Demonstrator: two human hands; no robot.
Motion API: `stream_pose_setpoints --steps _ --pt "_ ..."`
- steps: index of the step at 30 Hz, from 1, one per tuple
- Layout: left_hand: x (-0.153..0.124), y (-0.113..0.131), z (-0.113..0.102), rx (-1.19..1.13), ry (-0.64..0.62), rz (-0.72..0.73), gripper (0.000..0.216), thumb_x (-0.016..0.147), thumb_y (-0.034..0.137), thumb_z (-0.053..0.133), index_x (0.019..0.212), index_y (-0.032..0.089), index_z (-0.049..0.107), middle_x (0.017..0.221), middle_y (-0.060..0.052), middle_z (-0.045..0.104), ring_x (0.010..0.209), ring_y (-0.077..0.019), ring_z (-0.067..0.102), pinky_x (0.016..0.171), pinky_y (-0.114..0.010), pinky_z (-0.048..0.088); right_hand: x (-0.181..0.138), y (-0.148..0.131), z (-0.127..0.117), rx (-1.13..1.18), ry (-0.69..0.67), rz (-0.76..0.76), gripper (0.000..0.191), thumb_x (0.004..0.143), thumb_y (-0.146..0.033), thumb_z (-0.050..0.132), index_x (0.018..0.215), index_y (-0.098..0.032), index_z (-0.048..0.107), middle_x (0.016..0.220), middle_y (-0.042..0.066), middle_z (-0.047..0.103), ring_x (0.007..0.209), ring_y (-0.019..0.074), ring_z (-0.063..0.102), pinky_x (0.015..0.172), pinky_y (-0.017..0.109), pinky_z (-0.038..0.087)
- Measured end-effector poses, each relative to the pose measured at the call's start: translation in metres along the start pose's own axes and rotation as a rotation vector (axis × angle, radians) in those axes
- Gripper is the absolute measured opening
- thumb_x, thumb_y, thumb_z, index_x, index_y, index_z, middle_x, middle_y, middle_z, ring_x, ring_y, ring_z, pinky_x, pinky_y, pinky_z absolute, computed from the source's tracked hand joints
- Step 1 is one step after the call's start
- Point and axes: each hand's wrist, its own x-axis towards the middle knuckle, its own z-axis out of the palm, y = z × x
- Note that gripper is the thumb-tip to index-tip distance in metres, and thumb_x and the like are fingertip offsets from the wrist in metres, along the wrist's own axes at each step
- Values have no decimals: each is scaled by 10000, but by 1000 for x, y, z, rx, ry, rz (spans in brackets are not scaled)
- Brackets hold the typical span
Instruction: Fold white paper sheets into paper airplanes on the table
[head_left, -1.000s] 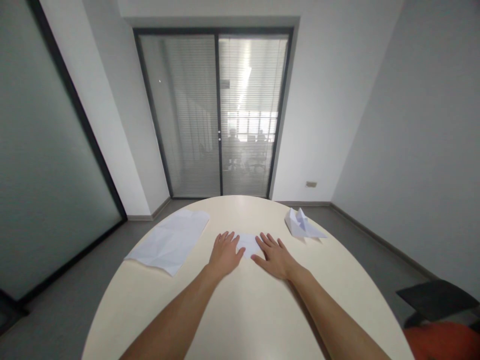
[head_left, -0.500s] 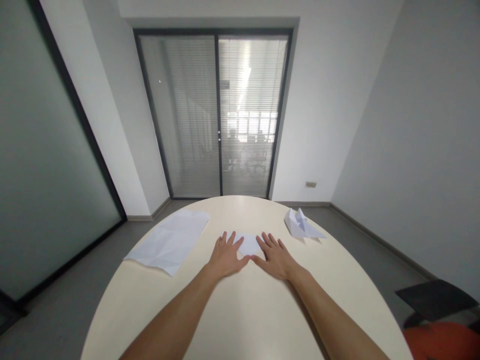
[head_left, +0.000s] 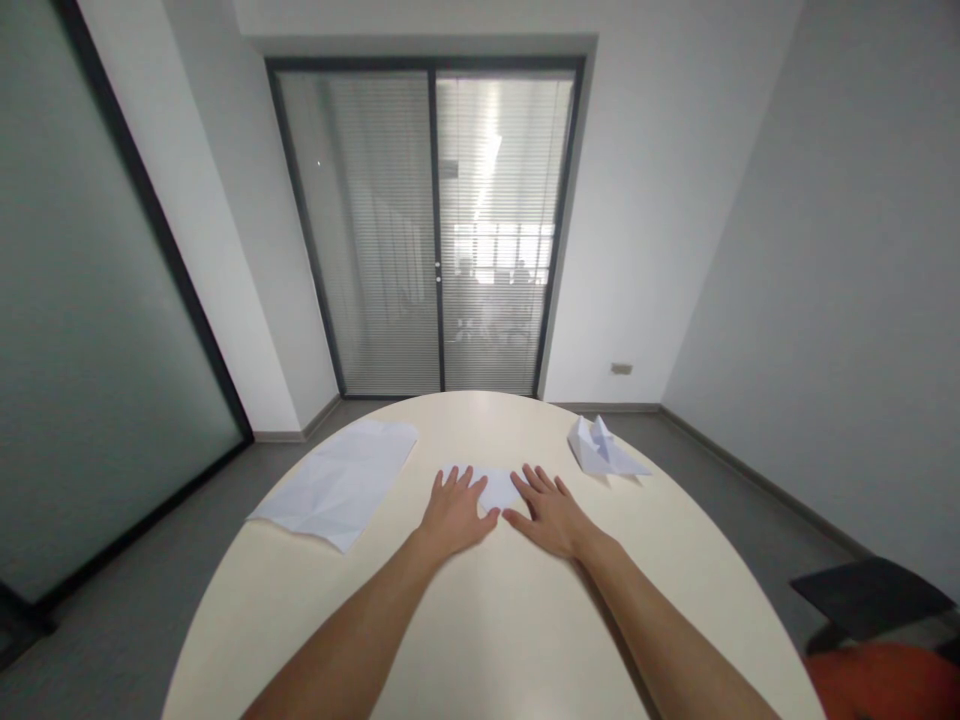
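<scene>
A small folded sheet of white paper [head_left: 496, 488] lies flat on the pale round table [head_left: 480, 630], partly hidden under my hands. My left hand [head_left: 453, 512] rests on its left side, palm down with the fingers spread. On its right side lies my right hand [head_left: 552, 512], also flat with fingers apart. The two thumbs point at each other near the paper's front edge, with a small gap between their tips. Neither hand grips anything.
To the left, a large creased white sheet [head_left: 341, 480] reaches the table's edge. A folded paper shape with raised points [head_left: 600, 448] stands at the far right. A chair with a red seat [head_left: 885, 680] is at the lower right, beside the table.
My left hand has shifted slightly, uncovering a bit of the paper's far left corner. The thumb tips, touching or nearly so before, are now a little apart. My right hand has barely moved.
</scene>
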Motion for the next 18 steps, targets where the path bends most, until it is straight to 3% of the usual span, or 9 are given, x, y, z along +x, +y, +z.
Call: stream_pose_setpoints --steps 4,11,18 --pt "0 -1 2 -3 -16 19 635 927 595 432 1437 219 478 1516 -151 437 1399 -386 369 1136 -539 277 -1 0 0 8 7 -4 847 902 -736 354 1556 -201 292 1634 135 161 1512 347 103 1195 556 88" --pt "1 9 -10 39 -53 39 529 959 486 430 1348 147 550 1426 -196 516 1317 -362 468 1054 -482 399 0 0 0 1 -4 -11 793 928 -651 379 1559 -183 278 1635 144 152 1515 323 107 1197 545 86" --pt "-1 12 -9 56 -20 46 492 966 460 428 1330 158 561 1401 -180 541 1281 -354 493 1074 -508 363 2 1 -1 21 20 -76 721 944 -547 415 1528 -130 347 1607 175 252 1502 301 189 1202 502 133"
